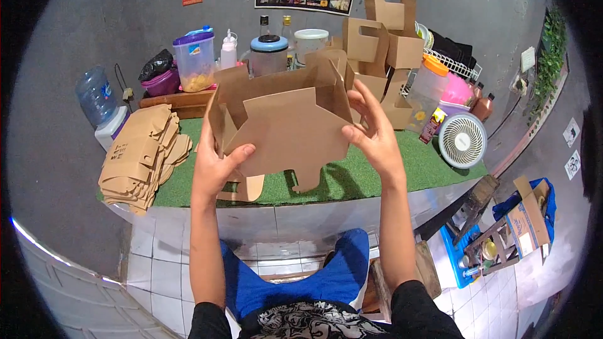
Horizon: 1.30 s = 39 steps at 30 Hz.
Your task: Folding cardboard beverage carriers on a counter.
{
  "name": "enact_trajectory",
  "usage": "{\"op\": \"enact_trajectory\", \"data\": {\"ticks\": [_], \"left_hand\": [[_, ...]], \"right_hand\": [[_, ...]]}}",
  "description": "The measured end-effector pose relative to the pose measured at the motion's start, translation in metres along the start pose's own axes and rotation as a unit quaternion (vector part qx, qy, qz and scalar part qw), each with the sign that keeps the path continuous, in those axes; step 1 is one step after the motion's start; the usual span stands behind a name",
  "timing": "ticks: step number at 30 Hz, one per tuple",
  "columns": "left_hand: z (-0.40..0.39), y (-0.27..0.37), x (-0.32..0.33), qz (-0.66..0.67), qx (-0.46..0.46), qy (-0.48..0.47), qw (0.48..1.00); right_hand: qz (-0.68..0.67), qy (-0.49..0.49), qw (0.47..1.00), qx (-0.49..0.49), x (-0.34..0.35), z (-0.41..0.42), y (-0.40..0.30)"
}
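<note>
Between my two hands a partly folded brown cardboard box [287, 127] is held up above the green turf mat [405, 164]. Its walls stand up around a hollow inside, and a tab hangs from its lower edge. My left hand [214, 157] grips the left side, thumb on the near panel. The fingers of my right hand [374, 134] are behind the right side, with the thumb at the near panel's edge. Below the box, part of another cardboard piece [252, 189] shows on the mat. A pile of flat cardboard blanks [136, 155] lies to the left.
Folded handled boxes [365, 42] are stacked at the back right. Behind my hands stand a purple-lidded container [194, 63], a squeeze bottle [229, 51] and a blue-lidded jug [268, 54]. A white fan [462, 141] stands at the right end, a water dispenser [101, 98] at the far left.
</note>
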<state>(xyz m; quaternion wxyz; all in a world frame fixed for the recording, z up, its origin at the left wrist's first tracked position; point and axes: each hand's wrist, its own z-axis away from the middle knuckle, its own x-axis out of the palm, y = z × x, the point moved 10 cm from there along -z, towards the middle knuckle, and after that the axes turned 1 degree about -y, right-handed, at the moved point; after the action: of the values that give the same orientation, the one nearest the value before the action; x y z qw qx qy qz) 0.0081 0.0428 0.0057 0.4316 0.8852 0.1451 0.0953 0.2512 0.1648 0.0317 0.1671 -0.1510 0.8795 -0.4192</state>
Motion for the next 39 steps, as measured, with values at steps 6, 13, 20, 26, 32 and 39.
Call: {"op": "enact_trajectory", "data": {"ticks": [6, 13, 20, 26, 32, 39], "left_hand": [[-0.004, 0.008, 0.006, -0.094, 0.066, -0.013, 0.993], [-0.006, 0.018, 0.014, -0.151, 0.078, -0.046, 0.984], [-0.014, 0.022, 0.009, -0.071, 0.043, -0.029, 0.996], [-0.015, 0.029, -0.003, -0.054, 0.097, 0.028, 0.993], [-0.008, 0.034, -0.004, -0.058, 0.128, 0.041, 0.989], [-0.009, 0.036, 0.003, 0.006, 0.149, 0.032, 0.988]], "right_hand": [[0.121, -0.058, 0.981, -0.141, 0.013, -0.012, -0.031], [0.045, -0.035, 0.996, -0.064, 0.008, -0.02, -0.028], [0.037, -0.108, 0.992, -0.05, 0.012, -0.049, -0.026], [0.039, -0.088, 0.994, -0.058, 0.019, -0.049, -0.027], [-0.011, -0.074, 0.996, -0.041, 0.013, -0.042, -0.02], [-0.025, -0.077, 0.994, -0.077, 0.017, -0.026, -0.032]]}}
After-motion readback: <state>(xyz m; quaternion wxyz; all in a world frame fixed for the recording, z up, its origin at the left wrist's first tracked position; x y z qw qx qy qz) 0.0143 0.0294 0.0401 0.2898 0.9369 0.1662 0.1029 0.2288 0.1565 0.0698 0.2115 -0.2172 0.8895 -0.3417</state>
